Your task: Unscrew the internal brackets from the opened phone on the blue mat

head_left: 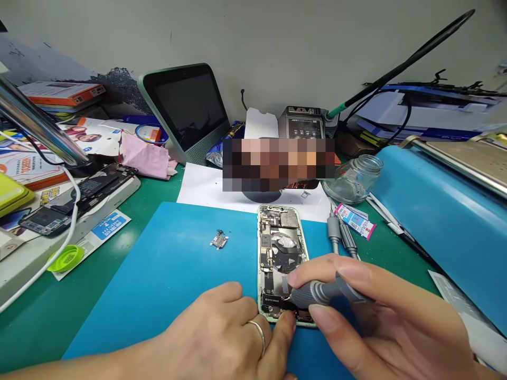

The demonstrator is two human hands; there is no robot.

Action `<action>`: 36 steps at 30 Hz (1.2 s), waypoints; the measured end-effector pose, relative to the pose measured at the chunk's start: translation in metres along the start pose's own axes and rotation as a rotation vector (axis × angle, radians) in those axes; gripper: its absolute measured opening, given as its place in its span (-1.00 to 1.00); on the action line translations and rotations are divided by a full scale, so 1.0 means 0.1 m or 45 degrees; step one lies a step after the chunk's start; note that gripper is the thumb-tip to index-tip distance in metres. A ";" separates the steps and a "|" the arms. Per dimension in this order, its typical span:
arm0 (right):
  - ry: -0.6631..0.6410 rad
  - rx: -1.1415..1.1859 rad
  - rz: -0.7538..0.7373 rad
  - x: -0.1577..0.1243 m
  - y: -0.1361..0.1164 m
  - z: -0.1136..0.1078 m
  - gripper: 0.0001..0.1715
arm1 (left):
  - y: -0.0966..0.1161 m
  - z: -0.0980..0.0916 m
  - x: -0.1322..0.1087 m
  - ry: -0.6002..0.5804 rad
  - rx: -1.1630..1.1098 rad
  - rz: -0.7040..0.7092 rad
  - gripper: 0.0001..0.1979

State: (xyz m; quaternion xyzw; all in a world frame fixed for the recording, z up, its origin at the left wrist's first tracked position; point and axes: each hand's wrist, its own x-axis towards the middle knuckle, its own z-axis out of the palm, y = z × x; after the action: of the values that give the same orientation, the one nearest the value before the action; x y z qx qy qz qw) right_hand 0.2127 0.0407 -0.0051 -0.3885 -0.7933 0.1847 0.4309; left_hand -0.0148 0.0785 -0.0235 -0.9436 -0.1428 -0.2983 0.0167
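Observation:
An opened smartphone (283,248) lies on the blue mat with its inner parts bare; the battery space shows a metal floor and a dark round pad. My left hand (225,322), a ring on one finger, is curled around the phone's lower left corner with a digit pressed on its bottom end. Between the fingers of my right hand (380,306) is a grey screwdriver (317,293), its tip beside a black module near the phone's bottom. A small metal bracket (219,240) and tiny screws sit left of the phone.
Two more grey screwdrivers (341,235) and a glass jar (358,177) stand to the right. Behind are a smart display (186,111), white paper (202,182) and a blurred-out patch. At left lie phone parts (87,195), a white cable (73,216) and a green lid (66,258).

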 end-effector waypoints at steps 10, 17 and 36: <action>0.020 -0.018 -0.042 -0.01 0.02 0.02 -0.09 | -0.01 0.00 0.01 -0.019 -0.007 0.009 -0.60; 0.098 0.036 0.011 -0.05 0.05 0.05 -0.11 | 0.00 0.02 -0.02 -0.028 0.010 0.024 -0.60; 0.148 0.117 0.062 0.02 0.02 0.08 -0.14 | 0.05 -0.04 -0.03 -0.094 0.038 0.007 -0.63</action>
State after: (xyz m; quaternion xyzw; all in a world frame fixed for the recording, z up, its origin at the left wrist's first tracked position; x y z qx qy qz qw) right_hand 0.2057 0.0440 -0.0096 -0.3975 -0.7480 0.2083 0.4890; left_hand -0.0174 0.0723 -0.0216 -0.9540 -0.1450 -0.2612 0.0265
